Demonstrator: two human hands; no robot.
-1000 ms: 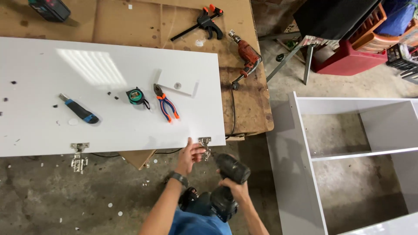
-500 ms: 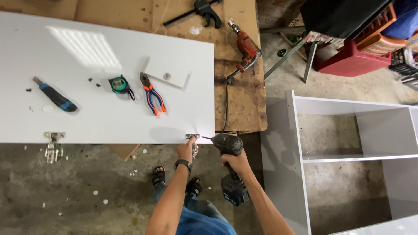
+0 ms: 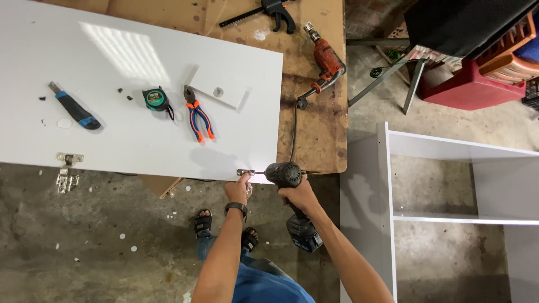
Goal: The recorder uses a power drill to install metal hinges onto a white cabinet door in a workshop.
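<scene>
Since the earlier frame, head view closer in. Head view: right hand (image 3: 298,196) clenched on cordless drill (image 3: 286,175), its axis pointing left at hinge (image 3: 245,173) on white panel (image 3: 140,112) edge; left hand (image 3: 238,189), nearer, pinches 1 hinge.

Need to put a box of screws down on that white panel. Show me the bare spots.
The white panel is bare at its far left corner, above the utility knife, and along the near strip between the left hinge and the pliers. It is crowded mid-panel around the tape measure, and at the near right corner, where the left hand and right hand work the cordless drill.
</scene>
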